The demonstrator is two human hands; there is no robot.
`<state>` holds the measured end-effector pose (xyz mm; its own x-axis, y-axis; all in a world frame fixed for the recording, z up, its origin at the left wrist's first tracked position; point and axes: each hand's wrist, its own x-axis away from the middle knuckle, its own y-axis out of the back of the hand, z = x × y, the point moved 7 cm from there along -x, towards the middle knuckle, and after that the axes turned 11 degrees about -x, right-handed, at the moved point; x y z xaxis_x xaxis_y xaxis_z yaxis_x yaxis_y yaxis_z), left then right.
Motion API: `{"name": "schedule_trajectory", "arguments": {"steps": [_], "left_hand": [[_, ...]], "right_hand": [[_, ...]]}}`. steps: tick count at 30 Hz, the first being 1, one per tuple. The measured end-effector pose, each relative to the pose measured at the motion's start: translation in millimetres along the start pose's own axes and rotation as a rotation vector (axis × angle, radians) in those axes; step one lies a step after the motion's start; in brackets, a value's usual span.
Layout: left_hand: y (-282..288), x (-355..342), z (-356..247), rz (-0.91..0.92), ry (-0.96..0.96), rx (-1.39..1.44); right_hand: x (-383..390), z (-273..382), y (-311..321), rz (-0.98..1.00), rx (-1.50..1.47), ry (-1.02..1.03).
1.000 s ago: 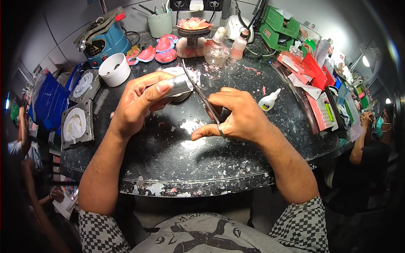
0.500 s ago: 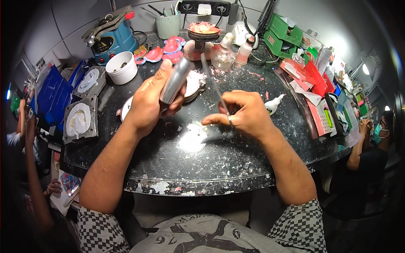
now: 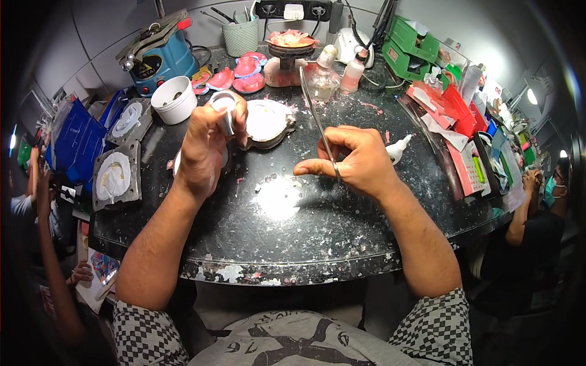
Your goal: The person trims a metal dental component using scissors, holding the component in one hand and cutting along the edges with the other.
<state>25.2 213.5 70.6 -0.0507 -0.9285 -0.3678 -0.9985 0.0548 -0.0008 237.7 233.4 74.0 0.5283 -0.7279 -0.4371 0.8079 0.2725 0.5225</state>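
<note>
My left hand (image 3: pixel 204 146) is wrapped round a small grey metal cup (image 3: pixel 228 124), held above the black worktable (image 3: pixel 293 232) with its rim tilted toward me. What the cup contains I cannot make out. In my right hand (image 3: pixel 360 152) a long thin metal spatula (image 3: pixel 313 110) is pinched near its lower end, its other end pointing up and away, apart from the cup. Beyond my left hand lies a round metal flask half with white plaster (image 3: pixel 268 114). Another pale round piece (image 3: pixel 177 163) is mostly hidden behind my left wrist. A white nozzle bottle (image 3: pixel 398 148) lies right of my right hand.
At the back left stand a blue machine (image 3: pixel 162 64), a white tub (image 3: pixel 169 104) and pink-red moulds (image 3: pixel 249 64). A stand with pink scraps (image 3: pixel 292 40), a glass bottle (image 3: pixel 321 82) and green bins (image 3: pixel 406 58) line the back. Plaster-filled flasks (image 3: pixel 114 179) sit left; co-workers are at both sides.
My left hand has turned and tipped the metal cup, so its rim now faces me, and lowered it slightly. The spatula in my right hand has shifted a little rightward.
</note>
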Motion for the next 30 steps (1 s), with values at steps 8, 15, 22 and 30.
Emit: {"name": "schedule_trajectory", "arguments": {"steps": [8, 15, 22, 30], "left_hand": [[-4, -2, 11, -0.010, 0.062, 0.008], [-14, 4, 1, 0.138, 0.047, -0.204], [-15, 5, -8, 0.180, -0.059, -0.366], [-14, 5, -17, 0.103, -0.101, -0.354]], "right_hand": [[2, -3, -3, 0.041, 0.024, -0.005], [2, -1, -7, 0.075, 0.059, 0.023], [4, 4, -14, 0.149, 0.065, 0.037], [4, 7, -16, 0.158, 0.066, 0.071]]}}
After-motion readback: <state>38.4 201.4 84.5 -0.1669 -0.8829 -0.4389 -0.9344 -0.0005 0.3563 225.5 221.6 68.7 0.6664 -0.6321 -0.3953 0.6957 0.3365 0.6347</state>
